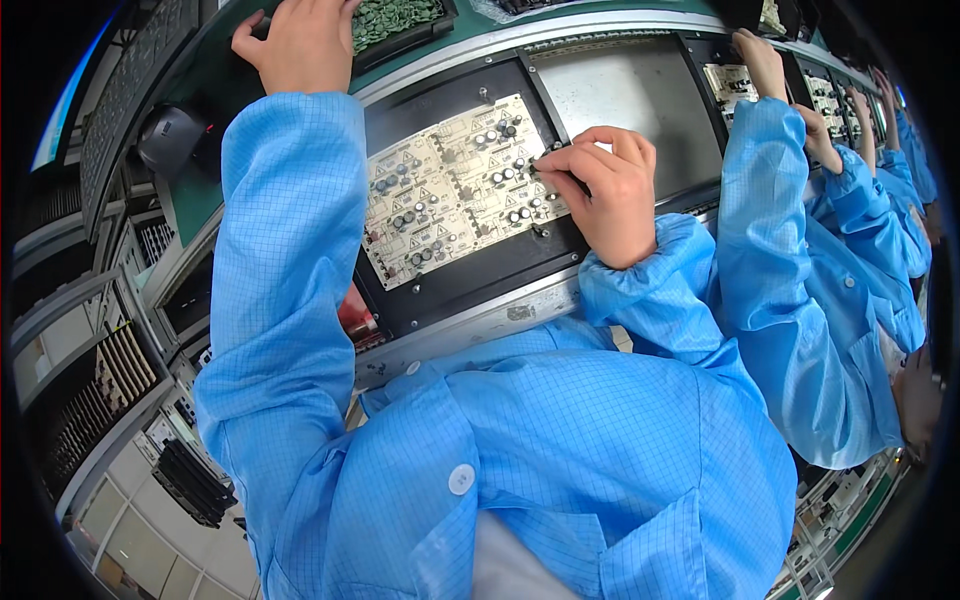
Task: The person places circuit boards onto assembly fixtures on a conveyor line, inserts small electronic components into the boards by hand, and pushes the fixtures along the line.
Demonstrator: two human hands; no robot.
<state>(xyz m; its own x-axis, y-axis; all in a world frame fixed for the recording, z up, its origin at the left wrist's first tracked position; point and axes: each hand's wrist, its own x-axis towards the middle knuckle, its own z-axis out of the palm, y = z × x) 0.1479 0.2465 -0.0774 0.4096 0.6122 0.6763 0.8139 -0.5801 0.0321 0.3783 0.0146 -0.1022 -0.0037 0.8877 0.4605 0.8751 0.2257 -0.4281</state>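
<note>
A cream-coloured circuit board (455, 190), set with several small dark cylindrical capacitors, lies in a black carrier frame (480, 290) before me. Over the board's right edge, my right hand (612, 190) has thumb and forefinger pinched together at the parts there. What they hold is too small and covered to make out. My left hand (300, 48) is stretched out at the upper left, beside a dark tray (405, 40) of small green parts. Its thumb stands apart; the other fingertips run out of the picture, and nothing shows in it.
A bare metal plate (640, 100) lies right of the carrier. Further right, co-workers in blue sleeves (765, 200) reach over another board (730, 85) on the same line. A black computer mouse (172, 138) rests on the green mat at left. A metal rail (520, 312) borders the near side.
</note>
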